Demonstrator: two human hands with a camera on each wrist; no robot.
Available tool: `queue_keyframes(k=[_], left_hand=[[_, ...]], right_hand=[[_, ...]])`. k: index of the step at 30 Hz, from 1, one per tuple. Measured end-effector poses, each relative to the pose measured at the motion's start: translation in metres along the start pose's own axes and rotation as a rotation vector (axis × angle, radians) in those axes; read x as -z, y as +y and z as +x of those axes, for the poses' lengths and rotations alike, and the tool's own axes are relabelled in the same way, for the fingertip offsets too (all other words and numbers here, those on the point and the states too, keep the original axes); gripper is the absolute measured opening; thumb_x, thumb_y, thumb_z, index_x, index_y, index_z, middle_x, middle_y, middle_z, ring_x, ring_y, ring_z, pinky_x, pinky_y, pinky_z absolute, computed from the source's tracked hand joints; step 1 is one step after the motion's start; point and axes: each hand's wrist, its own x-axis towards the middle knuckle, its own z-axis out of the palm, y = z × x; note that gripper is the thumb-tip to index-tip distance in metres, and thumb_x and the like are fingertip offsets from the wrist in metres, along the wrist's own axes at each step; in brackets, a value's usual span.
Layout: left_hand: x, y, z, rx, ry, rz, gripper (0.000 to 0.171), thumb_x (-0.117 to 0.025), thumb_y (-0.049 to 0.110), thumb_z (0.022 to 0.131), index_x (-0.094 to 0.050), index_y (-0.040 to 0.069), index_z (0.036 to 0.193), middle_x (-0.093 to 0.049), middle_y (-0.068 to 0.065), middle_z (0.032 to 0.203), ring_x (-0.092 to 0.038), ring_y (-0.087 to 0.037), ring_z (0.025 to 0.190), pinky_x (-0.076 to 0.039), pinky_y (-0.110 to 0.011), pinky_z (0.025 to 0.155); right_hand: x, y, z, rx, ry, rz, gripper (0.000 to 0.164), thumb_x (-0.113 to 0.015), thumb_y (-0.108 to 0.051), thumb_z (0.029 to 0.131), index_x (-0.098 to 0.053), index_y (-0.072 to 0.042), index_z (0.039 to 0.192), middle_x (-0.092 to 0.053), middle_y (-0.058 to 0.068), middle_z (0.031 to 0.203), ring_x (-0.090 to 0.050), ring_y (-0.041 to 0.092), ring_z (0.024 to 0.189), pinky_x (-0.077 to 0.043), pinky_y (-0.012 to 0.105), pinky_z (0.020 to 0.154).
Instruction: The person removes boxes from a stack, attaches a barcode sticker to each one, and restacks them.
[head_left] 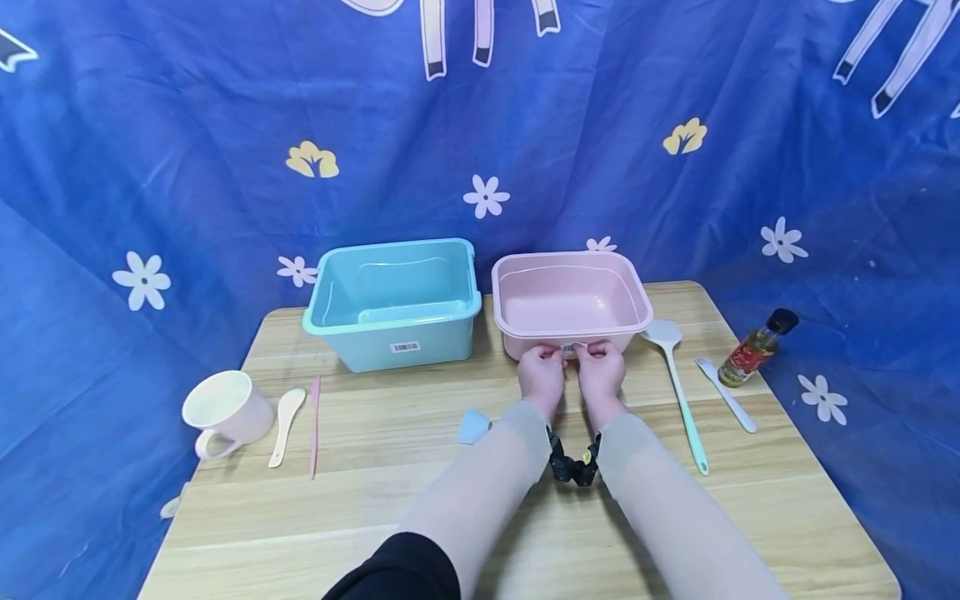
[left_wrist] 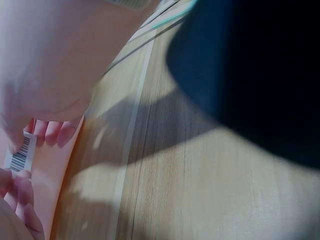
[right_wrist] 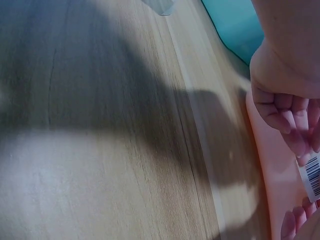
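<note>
A pink plastic basin (head_left: pixel 572 300) stands at the back of the table, and both hands meet at its near wall. There, a white barcode sticker (left_wrist: pixel 21 155) lies between them. My left hand (head_left: pixel 542 379) pinches its left end with thumb and fingertips. On the other end, the right hand (head_left: pixel 602 375) has its thumb and curled fingers. In the right wrist view the sticker (right_wrist: pixel 312 175) shows between the two hands, its ends partly covered by fingertips. How firmly it sticks to the wall is hidden.
Left of the pink basin is a blue basin (head_left: pixel 401 337). At the left are a white mug (head_left: pixel 228 408), a white spoon (head_left: pixel 287 425) and a pink stick (head_left: pixel 315 425). A light-blue piece (head_left: pixel 474 425) lies mid-table. To the right are a spatula (head_left: pixel 678 387), a fork (head_left: pixel 726 396) and a bottle (head_left: pixel 753 354).
</note>
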Motion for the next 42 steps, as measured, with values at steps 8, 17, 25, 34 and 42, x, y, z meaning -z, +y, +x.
queue_keyframes(k=[8, 17, 25, 34, 42], left_hand=[[-0.001, -0.003, -0.002, -0.013, -0.08, -0.046, 0.014, -0.064, -0.004, 0.089, -0.071, -0.006, 0.101, -0.071, -0.018, 0.085, -0.069, -0.038, 0.082, -0.053, -0.027, 0.062], [-0.003, -0.006, -0.001, 0.025, -0.163, -0.093, 0.034, -0.059, -0.013, 0.084, -0.068, -0.004, 0.115, -0.07, -0.018, 0.078, -0.068, -0.041, 0.083, -0.053, -0.026, 0.058], [-0.002, -0.006, -0.001, 0.038, -0.16, -0.098, 0.033, -0.059, -0.012, 0.086, -0.068, -0.004, 0.116, -0.07, -0.022, 0.081, -0.067, -0.045, 0.085, -0.056, -0.033, 0.063], [-0.002, -0.006, 0.0, 0.052, -0.155, -0.13, 0.031, -0.059, -0.013, 0.087, -0.066, -0.006, 0.117, -0.069, -0.026, 0.096, -0.069, -0.03, 0.075, -0.054, -0.027, 0.061], [0.0, -0.006, 0.002, 0.114, -0.183, -0.216, 0.031, -0.053, -0.011, 0.089, -0.065, -0.005, 0.117, -0.069, -0.013, 0.072, -0.067, -0.03, 0.067, -0.055, -0.034, 0.063]], right_hand=[[0.001, 0.001, 0.001, 0.019, 0.003, -0.01, 0.019, -0.079, -0.011, 0.083, -0.065, 0.001, 0.083, -0.065, 0.01, 0.075, -0.058, 0.017, 0.067, -0.048, 0.031, 0.067], [0.0, 0.002, 0.002, 0.025, -0.003, -0.015, 0.02, -0.079, -0.014, 0.083, -0.065, 0.0, 0.083, -0.064, 0.009, 0.074, -0.056, 0.012, 0.06, -0.046, 0.022, 0.055], [0.004, 0.003, 0.003, -0.001, -0.013, 0.002, 0.019, -0.078, -0.012, 0.084, -0.065, 0.0, 0.085, -0.063, 0.009, 0.076, -0.055, 0.019, 0.071, -0.045, 0.033, 0.069], [0.016, 0.007, 0.007, -0.078, -0.067, 0.139, 0.014, -0.07, -0.008, 0.089, -0.061, 0.003, 0.088, -0.058, 0.005, 0.074, -0.052, 0.009, 0.061, -0.044, 0.021, 0.055], [0.03, 0.004, 0.009, -0.325, -0.337, 0.503, 0.031, -0.049, -0.003, 0.095, -0.059, 0.01, 0.122, -0.051, 0.0, 0.067, -0.043, 0.006, 0.049, -0.039, 0.017, 0.044]])
